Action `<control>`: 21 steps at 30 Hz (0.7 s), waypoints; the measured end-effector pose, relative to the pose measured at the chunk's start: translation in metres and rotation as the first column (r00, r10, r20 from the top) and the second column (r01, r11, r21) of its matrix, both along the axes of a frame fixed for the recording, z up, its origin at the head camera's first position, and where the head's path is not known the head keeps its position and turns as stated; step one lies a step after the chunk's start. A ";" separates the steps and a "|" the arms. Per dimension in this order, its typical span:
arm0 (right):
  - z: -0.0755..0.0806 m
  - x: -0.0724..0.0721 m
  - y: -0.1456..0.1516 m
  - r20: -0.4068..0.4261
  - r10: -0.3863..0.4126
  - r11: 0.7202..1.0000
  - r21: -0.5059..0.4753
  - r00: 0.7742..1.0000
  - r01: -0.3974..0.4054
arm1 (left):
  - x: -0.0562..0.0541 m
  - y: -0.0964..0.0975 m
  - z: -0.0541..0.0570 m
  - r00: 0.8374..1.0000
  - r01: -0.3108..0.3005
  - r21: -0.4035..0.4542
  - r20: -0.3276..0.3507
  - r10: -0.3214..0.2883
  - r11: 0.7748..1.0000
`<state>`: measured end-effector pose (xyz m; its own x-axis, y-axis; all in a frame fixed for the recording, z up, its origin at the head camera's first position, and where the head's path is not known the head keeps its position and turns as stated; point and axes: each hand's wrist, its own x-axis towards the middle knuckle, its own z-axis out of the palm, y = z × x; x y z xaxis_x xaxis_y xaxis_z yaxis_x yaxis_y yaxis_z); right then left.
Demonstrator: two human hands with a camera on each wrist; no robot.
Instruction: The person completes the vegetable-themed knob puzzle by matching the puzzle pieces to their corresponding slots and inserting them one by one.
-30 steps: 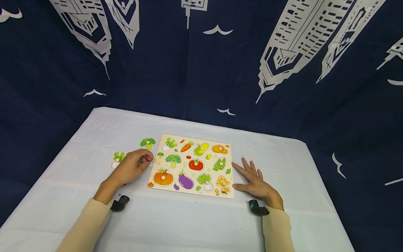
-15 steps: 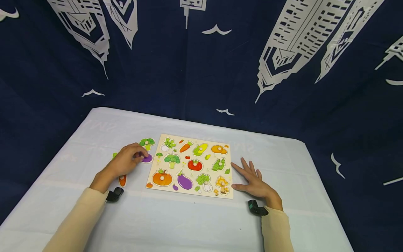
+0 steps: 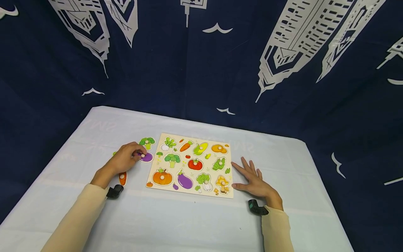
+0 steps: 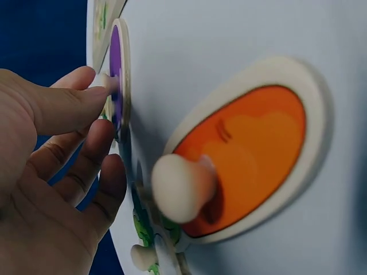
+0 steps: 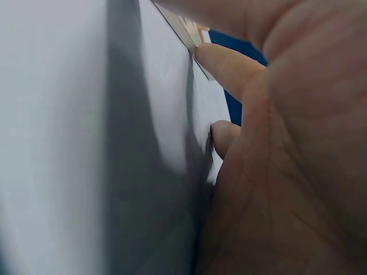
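My left hand [image 3: 124, 158] pinches the small knob of an eggplant puzzle piece [image 3: 147, 157] between thumb and index finger, left of the puzzle board [image 3: 192, 192]. In the left wrist view the purple eggplant piece appears nearly edge-on, its knob at the fingertips. A carrot piece [image 4: 252, 154] with a round knob lies close below that hand. My right hand [image 3: 256, 182] rests spread out at the board's right edge, thumb and index fingertip touching it. The board shows vegetables, several with knobs, and a purple eggplant shape [image 3: 185, 181] near its front.
A broccoli piece [image 3: 147, 141] lies just behind the eggplant piece. Mostly hidden behind the left hand is another green-topped piece [image 3: 114, 153]. A white cloth [image 3: 195, 227] covers the table, and a dark blue patterned curtain [image 3: 157, 70] hangs beyond its far edge.
My left hand has shifted slightly left, bringing the eggplant and carrot pieces into sight, and its fingertips now meet the eggplant's knob. The right hand stays at the board's edge.
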<state>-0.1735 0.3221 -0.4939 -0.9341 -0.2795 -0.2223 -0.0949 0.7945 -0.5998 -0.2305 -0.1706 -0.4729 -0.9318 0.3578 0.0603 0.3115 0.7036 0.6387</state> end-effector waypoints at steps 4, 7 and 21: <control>0.000 0.000 0.000 0.003 -0.001 1.000 0.000 1.000 0.001 | -0.001 -0.001 -0.001 1.000 0.001 -0.006 0.004 -0.001 1.000; 0.000 0.000 -0.001 0.005 -0.004 1.000 -0.003 1.000 0.004 | -0.002 -0.001 -0.003 1.000 0.005 -0.007 0.001 -0.005 1.000; -0.001 -0.003 0.000 0.013 -0.013 1.000 0.003 1.000 0.013 | -0.004 0.000 -0.005 1.000 0.015 -0.004 -0.019 -0.015 1.000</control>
